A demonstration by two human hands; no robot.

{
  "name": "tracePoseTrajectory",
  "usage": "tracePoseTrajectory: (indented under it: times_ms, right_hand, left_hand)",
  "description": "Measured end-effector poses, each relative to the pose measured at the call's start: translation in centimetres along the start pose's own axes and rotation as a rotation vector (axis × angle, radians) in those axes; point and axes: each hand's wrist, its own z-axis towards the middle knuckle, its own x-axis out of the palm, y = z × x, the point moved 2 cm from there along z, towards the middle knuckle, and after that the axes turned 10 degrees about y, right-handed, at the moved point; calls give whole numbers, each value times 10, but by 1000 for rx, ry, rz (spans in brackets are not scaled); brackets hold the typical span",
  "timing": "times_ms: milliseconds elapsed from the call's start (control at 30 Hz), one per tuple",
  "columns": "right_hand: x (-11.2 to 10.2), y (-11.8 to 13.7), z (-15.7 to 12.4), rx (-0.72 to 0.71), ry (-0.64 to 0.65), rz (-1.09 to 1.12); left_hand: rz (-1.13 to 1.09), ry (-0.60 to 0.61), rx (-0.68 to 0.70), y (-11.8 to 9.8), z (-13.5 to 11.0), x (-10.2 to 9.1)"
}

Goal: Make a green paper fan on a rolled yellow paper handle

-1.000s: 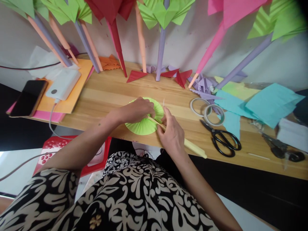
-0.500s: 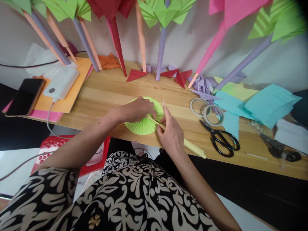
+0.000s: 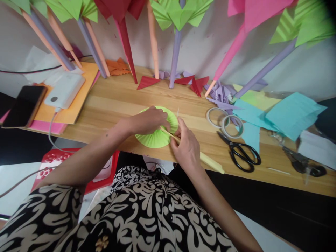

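A bright green pleated paper disc (image 3: 153, 139) lies near the front edge of the wooden table. My left hand (image 3: 153, 120) is over it, fingers curled down at its middle, covering much of its upper left. My right hand (image 3: 187, 145) is closed around a pale yellow rolled paper tube (image 3: 212, 163). The tube's narrow end reaches the disc's middle by my left fingertips, and its thick end sticks out beyond my right palm. A thin whitish strip (image 3: 178, 112) stands up beside my right index finger. What the left fingertips pinch is partly hidden.
Right of my hands lie two tape rolls (image 3: 232, 126), black scissors (image 3: 241, 154), turquoise paper (image 3: 296, 115), a thin white stick (image 3: 278, 171) and a second pair of scissors (image 3: 304, 164). Paper flowers on tube stems (image 3: 175, 59) lean on the wall. A phone (image 3: 25, 106) and power bank (image 3: 65, 91) sit left.
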Motion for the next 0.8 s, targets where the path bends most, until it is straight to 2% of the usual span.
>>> tracePoseTrajectory:
  times_ms: [400, 800]
  right_hand:
    - [-2, 2, 0, 28, 12, 17]
    - [-5, 4, 3, 17, 58, -19]
  left_hand:
    - [-15, 40, -3, -2, 0, -3]
    - [-16, 19, 33, 0, 1, -2]
